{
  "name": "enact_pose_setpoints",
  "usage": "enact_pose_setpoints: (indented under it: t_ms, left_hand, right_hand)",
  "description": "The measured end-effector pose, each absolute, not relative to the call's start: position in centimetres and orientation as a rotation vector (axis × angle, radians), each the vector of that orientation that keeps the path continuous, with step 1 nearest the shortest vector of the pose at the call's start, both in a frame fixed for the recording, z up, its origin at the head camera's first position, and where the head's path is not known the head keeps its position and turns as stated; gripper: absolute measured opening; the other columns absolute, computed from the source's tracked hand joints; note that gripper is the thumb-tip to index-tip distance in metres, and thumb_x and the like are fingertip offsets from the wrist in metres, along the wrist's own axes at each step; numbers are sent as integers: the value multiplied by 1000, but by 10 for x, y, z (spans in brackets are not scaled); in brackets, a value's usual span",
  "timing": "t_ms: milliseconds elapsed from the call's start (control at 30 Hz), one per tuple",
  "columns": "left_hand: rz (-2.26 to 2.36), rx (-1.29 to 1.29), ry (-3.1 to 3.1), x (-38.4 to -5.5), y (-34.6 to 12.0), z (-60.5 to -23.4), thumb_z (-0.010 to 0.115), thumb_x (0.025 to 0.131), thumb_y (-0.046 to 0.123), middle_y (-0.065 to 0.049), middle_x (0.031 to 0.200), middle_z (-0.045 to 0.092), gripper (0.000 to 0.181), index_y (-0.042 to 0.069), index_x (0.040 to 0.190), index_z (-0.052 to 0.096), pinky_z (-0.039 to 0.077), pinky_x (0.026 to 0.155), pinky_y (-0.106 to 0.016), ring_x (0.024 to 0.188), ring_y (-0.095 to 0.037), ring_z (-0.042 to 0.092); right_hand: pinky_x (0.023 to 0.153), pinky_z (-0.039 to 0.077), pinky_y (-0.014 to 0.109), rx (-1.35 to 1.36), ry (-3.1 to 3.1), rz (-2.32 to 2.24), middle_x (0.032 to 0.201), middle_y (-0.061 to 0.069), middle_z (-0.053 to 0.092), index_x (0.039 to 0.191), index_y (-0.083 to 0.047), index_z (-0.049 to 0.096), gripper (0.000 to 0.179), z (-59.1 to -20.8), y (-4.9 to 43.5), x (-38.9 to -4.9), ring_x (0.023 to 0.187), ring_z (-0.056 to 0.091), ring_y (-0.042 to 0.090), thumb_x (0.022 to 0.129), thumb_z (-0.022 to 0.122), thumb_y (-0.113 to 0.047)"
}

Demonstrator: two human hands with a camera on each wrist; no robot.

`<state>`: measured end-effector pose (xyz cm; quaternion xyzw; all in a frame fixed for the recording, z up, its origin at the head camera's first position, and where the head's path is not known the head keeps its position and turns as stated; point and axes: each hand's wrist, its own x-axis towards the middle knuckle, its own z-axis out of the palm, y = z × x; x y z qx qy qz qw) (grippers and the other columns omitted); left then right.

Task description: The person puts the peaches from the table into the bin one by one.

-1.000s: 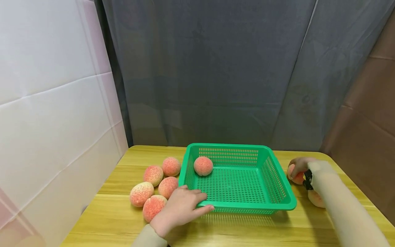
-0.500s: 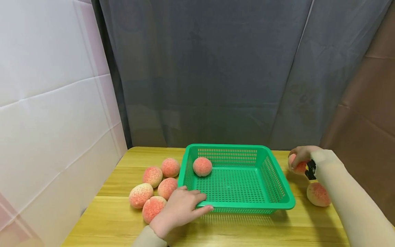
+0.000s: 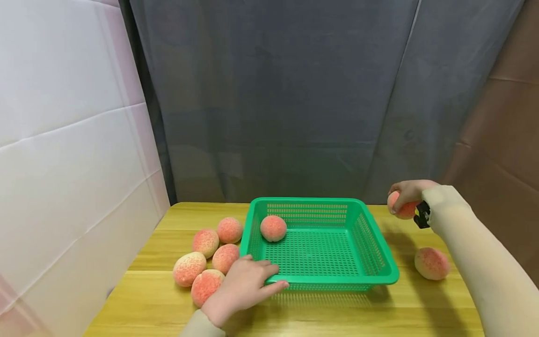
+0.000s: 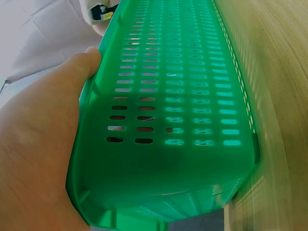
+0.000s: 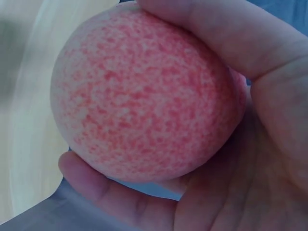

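A peach (image 3: 406, 210) with red speckles is held above the table's far right part by my right hand (image 3: 413, 191). In the right wrist view, fingers and thumb curl round this peach (image 5: 144, 96). My left hand (image 3: 244, 286) grips the near left rim of a green plastic basket (image 3: 332, 280), fingers over the edge and thumb along the outside. The left wrist view shows the slotted basket wall (image 4: 159, 168) beside that hand (image 4: 38, 149); its fingers are hidden there. Inside the basket, one peach (image 3: 273, 228) sits at the left.
Several peaches (image 3: 190, 269) lie clustered on the wooden table (image 3: 143, 299), left of the basket. Another peach (image 3: 432, 263) rests to the basket's right, near my right forearm. A grey curtain (image 3: 269, 103) hangs behind the table's back edge.
My right hand has lifted its peach off the table and raised it, uncovering the other peach at the right. The left hand stays on the basket rim.
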<state>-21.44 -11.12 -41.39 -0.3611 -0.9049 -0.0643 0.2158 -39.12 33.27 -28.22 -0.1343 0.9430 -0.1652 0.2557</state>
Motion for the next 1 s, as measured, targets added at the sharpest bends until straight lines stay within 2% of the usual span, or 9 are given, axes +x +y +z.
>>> enact_pose_setpoints:
  t_ms: [167, 433, 667, 1000]
  left_hand:
    - [-184, -995, -2520, -216, -114, -413, 45, 96, 59, 18, 62, 35, 42, 26, 69, 46, 29, 60, -26, 54, -1, 37]
    - [-186, -987, -2530, -217, -116, -412, 44, 96, 59, 18, 61, 34, 43, 26, 69, 45, 29, 61, -25, 54, -1, 35]
    - [-181, -987, -2493, -219, -115, -414, 46, 95, 59, 18, 60, 33, 43, 26, 68, 45, 26, 58, -23, 52, 0, 33]
    - [-162, -986, -2535, -221, -112, -415, 41, 96, 62, 19, 63, 38, 44, 28, 70, 47, 31, 61, -27, 55, -1, 39]
  right_hand:
    - [77, 50, 36, -393, 2556, -468, 108, 17, 54, 130, 10, 42, 66, -274, 318, -391, 93, 56, 26, 82, 73, -22]
    - [75, 50, 34, -424, 2561, -501, 106, 15, 55, 129, 9, 44, 64, -274, 296, -398, 90, 56, 24, 81, 75, -20]
    - [72, 51, 32, -472, 2551, -498, 101, 13, 56, 122, 5, 51, 54, -280, 278, -406, 84, 57, 21, 80, 75, -19]
    - [67, 51, 31, -511, 2529, -532, 101, 12, 56, 122, 2, 51, 53, -286, 265, -410, 79, 58, 20, 79, 75, -19]
